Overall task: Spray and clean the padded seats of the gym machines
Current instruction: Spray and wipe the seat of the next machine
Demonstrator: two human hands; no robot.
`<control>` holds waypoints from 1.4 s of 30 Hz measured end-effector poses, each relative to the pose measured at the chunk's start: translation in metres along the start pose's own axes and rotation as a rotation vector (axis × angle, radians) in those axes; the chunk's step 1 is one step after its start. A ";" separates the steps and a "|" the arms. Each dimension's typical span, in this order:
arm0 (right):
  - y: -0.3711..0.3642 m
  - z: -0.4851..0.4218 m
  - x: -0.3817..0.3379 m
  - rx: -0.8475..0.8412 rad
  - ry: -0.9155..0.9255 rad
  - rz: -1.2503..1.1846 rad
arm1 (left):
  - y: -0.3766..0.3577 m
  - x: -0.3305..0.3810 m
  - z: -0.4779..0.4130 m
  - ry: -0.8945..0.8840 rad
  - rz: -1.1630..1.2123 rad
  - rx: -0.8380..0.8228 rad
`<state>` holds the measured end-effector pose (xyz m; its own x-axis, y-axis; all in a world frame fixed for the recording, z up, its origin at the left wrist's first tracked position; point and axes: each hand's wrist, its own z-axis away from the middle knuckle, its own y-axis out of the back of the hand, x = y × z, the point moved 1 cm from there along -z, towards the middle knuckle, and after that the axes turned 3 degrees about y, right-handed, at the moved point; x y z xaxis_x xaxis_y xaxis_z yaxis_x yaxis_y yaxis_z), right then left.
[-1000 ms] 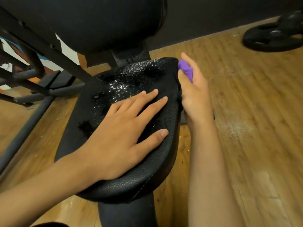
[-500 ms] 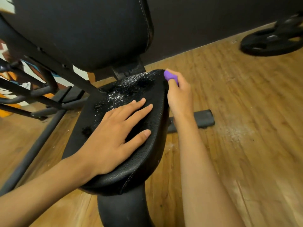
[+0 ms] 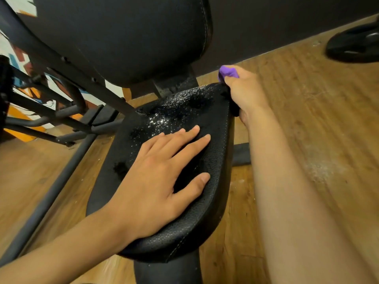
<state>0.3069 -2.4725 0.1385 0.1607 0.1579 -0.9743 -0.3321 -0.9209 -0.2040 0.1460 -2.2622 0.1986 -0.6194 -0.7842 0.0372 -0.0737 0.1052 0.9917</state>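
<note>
- Currently, I see the padded seat (image 3: pixel 207 201) at the centre of the head view; it is black, grained, and sits on a dark post (image 3: pixel 164 271) directly below it.
- Spray droplets (image 3: pixel 174 107) glisten across the far half of the seat, just beyond the fingertips of the left hand.
- My operator's left hand (image 3: pixel 155 181) lies palm-down on the seat. Its fingers (image 3: pixel 190 145) are straight and slightly spread, and the thumb is splayed toward the right edge of the pad.
- Right hand (image 3: pixel 246 93): positioned at the far right corner of the seat, touching its edge. The fingers are curled round a purple object (image 3: pixel 228 71), which protrudes above the knuckles. I cannot tell what this object is, since the hand covers most of it.
- Backrest pad (image 3: pixel 123 37): black, stitched along its right edge, located above and behind the seat.
- Frame tubes (image 3: pixel 48 198): dark metal, running diagonally to the left of the seat and down to the floor.
- Wooden floor (image 3: pixel 307 111): surrounds the machine. A pale dusty patch (image 3: pixel 322 167) lies to the right of the right forearm.
- Weight plate (image 3: pixel 352 48): black, lying on the floor at the upper right, well apart from the seat, near the dark wall (image 3: pixel 276 23).
</note>
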 end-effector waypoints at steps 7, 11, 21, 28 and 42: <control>-0.003 -0.004 0.006 0.003 0.003 -0.027 | 0.001 0.001 -0.002 0.013 0.002 0.004; 0.003 0.026 0.005 0.039 0.011 -0.025 | 0.004 0.001 -0.003 0.009 -0.008 0.000; 0.009 0.218 -0.010 0.059 0.049 -0.184 | 0.001 0.001 -0.002 0.013 0.024 0.029; -0.004 0.166 -0.011 0.150 0.056 -0.063 | -0.002 0.001 0.000 0.011 0.062 0.035; -0.006 0.022 -0.008 0.034 0.000 0.064 | 0.000 0.000 -0.003 0.022 0.063 0.030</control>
<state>0.2873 -2.4601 0.1457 0.1386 0.0994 -0.9853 -0.3731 -0.9164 -0.1449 0.1485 -2.2646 0.1993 -0.6062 -0.7887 0.1024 -0.0585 0.1726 0.9833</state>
